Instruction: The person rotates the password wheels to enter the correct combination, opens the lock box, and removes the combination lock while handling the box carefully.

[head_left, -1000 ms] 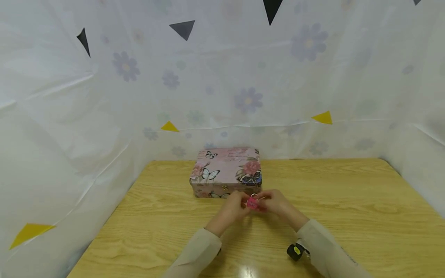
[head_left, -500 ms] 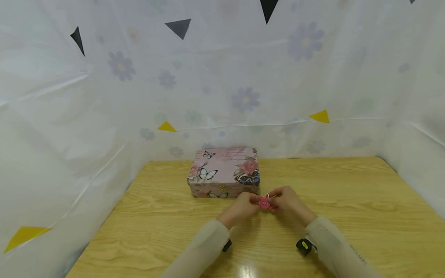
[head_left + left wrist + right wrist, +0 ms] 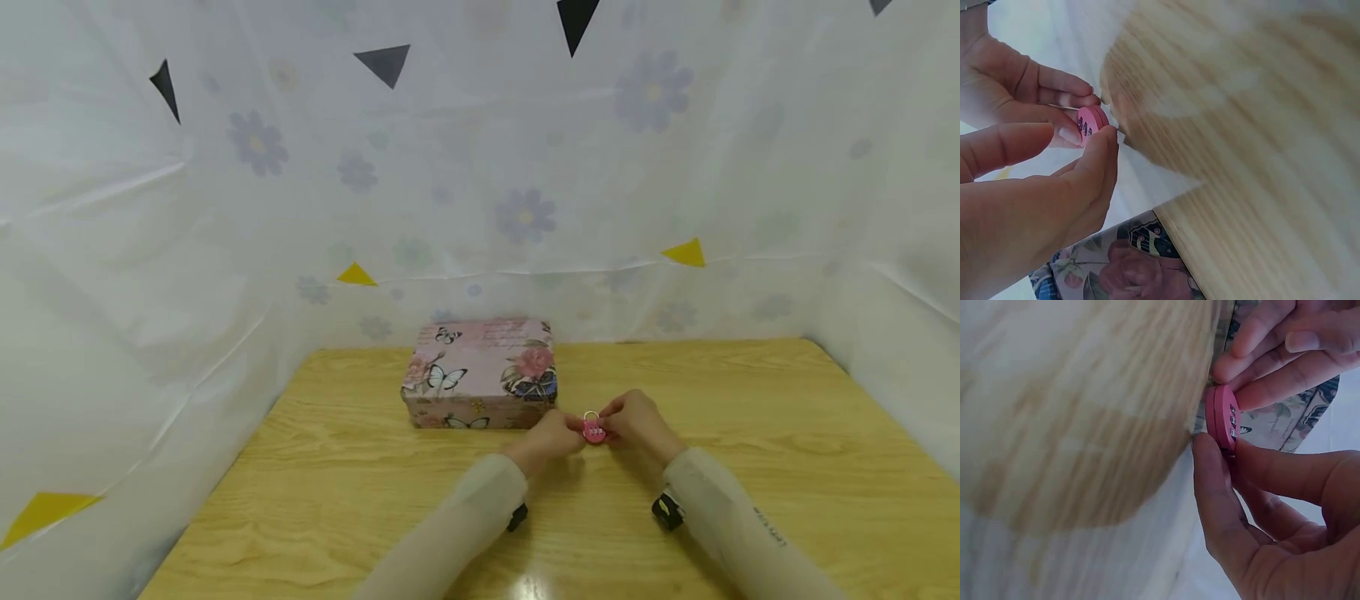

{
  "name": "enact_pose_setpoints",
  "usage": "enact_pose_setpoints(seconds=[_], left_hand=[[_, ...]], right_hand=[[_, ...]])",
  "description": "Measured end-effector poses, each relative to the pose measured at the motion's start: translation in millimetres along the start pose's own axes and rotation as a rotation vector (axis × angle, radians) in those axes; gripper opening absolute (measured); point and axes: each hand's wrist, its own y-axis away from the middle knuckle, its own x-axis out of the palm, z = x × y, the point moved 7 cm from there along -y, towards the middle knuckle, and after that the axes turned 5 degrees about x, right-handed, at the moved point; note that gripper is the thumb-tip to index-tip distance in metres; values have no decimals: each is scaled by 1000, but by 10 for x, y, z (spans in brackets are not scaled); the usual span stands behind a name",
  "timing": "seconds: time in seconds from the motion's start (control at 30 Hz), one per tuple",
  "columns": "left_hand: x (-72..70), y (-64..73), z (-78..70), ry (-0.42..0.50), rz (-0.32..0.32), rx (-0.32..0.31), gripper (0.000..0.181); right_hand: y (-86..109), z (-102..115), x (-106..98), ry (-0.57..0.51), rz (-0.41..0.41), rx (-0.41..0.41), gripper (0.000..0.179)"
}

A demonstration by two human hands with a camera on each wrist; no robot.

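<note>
A pink combination padlock [image 3: 595,431] with a metal shackle and a row of number dials is held up between both hands, right of the flowered box's front corner. My right hand [image 3: 639,422] pinches it between thumb and index finger, clearest in the right wrist view, where the padlock [image 3: 1225,419] stands on edge. My left hand [image 3: 1035,206] has fairly straight fingers, and a fingertip touches the opposite side of the padlock [image 3: 1091,122]. The left thumb stays apart from it. The shackle shows in the head view, pointing up.
A pink box [image 3: 480,358] with butterflies, flowers and a small gold clasp sits lid-down near the back of the wooden table [image 3: 337,500]. Behind it hangs a white flowered curtain [image 3: 450,167] with stuck-on black and yellow triangles. Dark wrist devices [image 3: 667,512] hang under the sleeves.
Both hands have carried the padlock rightward, away from the box front. The padlock has turned so its dials face the head camera more squarely. The head view has shifted slightly.
</note>
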Motion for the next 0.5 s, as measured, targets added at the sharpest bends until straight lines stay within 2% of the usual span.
enact_pose_setpoints(seconds=[0.13,0.27,0.5], left_hand=[[47,-47,-3,22,-20,-24,21],[52,-66,22,-10,-34,-36,21],[63,-45,27,-3,-26,-46,26]], right_hand=[[-27,-51,-41,25,-16,16,13],[-47,-85,-39,44,-28,11,12],[-65,-99,-54,89,-42,0,9]])
